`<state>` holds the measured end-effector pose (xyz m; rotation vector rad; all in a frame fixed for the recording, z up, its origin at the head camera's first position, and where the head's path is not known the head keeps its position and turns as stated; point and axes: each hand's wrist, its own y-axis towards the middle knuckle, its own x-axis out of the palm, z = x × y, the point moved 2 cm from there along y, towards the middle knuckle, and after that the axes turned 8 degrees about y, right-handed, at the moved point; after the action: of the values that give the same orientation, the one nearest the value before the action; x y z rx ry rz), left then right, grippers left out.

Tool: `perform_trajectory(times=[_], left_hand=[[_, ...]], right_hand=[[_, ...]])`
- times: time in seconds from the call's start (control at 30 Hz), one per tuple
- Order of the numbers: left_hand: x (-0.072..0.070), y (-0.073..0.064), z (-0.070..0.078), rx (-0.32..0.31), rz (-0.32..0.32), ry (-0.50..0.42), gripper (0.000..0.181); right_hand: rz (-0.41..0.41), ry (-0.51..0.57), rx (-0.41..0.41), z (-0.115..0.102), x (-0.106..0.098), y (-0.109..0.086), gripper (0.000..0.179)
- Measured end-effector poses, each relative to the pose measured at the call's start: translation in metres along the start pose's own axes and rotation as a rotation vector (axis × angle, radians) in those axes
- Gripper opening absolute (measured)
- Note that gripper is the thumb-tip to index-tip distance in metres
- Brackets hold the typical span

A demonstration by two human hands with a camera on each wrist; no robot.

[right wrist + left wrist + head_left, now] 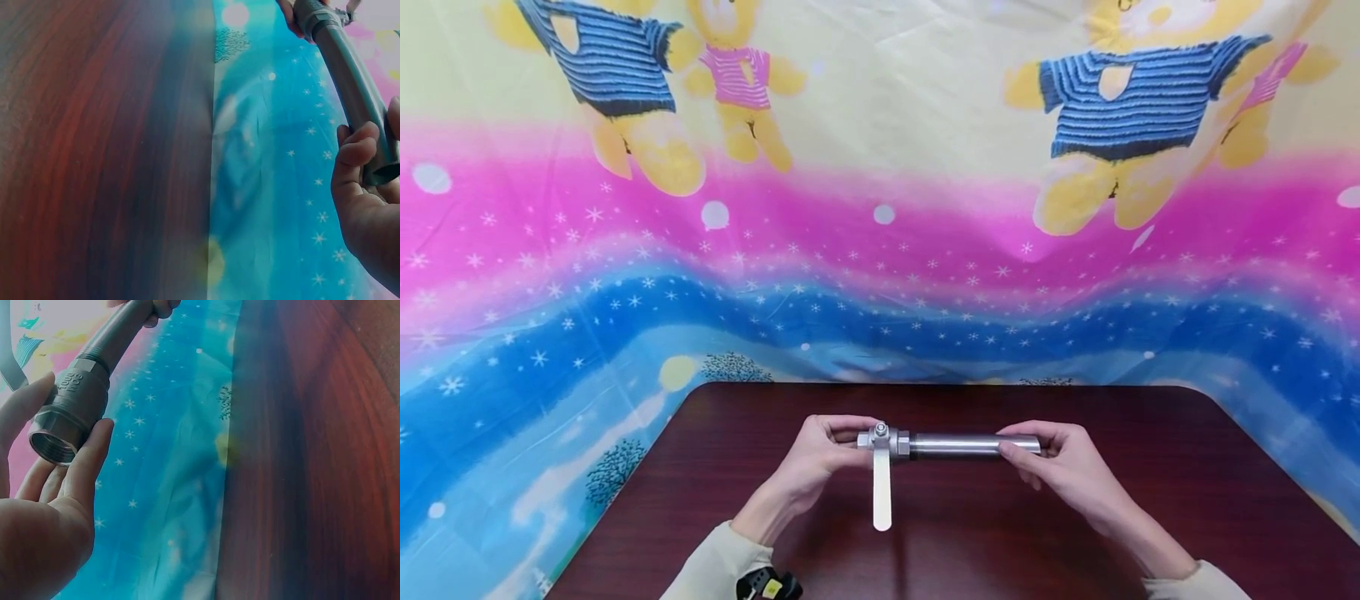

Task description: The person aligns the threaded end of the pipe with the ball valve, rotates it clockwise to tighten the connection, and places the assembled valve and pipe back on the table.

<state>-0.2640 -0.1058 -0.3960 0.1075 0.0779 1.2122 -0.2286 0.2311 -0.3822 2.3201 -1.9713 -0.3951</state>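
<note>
A steel ball valve (897, 442) with a long flat lever handle (882, 492) is joined to a straight metal pipe (958, 445). My left hand (820, 458) grips the valve body at its left end, thumb and fingers on opposite sides. In the left wrist view, the open threaded mouth of the valve (76, 403) faces the camera, and raised lettering shows on its body. Near the pipe's free end, my right hand (1067, 462) pinches it between thumb and fingers. The right wrist view shows the hollow end of the pipe (356, 81) beside the fingers.
Beneath the hands lies a dark reddish-brown wooden table (985, 533) with rounded far corners. Behind it hangs a colourful cloth (880, 275) printed with bears and snowflakes. A black strap device with a yellow mark (769, 585) sits by the left sleeve.
</note>
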Motion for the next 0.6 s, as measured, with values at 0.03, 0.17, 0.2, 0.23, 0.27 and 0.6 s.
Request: perform_trajectory(times=[0.03, 0.17, 0.2, 0.23, 0.27, 0.6], left_hand=[[0.0001, -0.0003, -0.0010, -0.002, 0.002, -0.003, 0.046], [0.0011, -0.0003, -0.0035, -0.007, 0.015, -0.007, 0.046], [0.0013, -0.0003, -0.0037, -0.009, 0.020, -0.011, 0.045], [0.0015, -0.0004, -0.0037, -0.013, 0.025, -0.016, 0.045], [0.0015, -0.0006, -0.0036, -0.019, 0.030, -0.021, 0.045], [-0.0013, 0.0000, 0.0041, 0.002, 0.025, -0.021, 0.047]], right_hand=[[-0.004, 0.005, 0.010, 0.0000, 0.0007, -0.0005, 0.031], [-0.024, 0.059, 0.049, -0.0004, 0.0011, -0.0023, 0.039], [-0.034, 0.082, 0.056, -0.0004, 0.0006, -0.0028, 0.041], [-0.045, 0.106, 0.064, -0.0003, -0.0002, -0.0032, 0.042], [-0.057, 0.124, 0.067, -0.0001, -0.0011, -0.0036, 0.043], [-0.088, 0.136, -0.077, 0.0011, -0.0041, -0.0019, 0.033]])
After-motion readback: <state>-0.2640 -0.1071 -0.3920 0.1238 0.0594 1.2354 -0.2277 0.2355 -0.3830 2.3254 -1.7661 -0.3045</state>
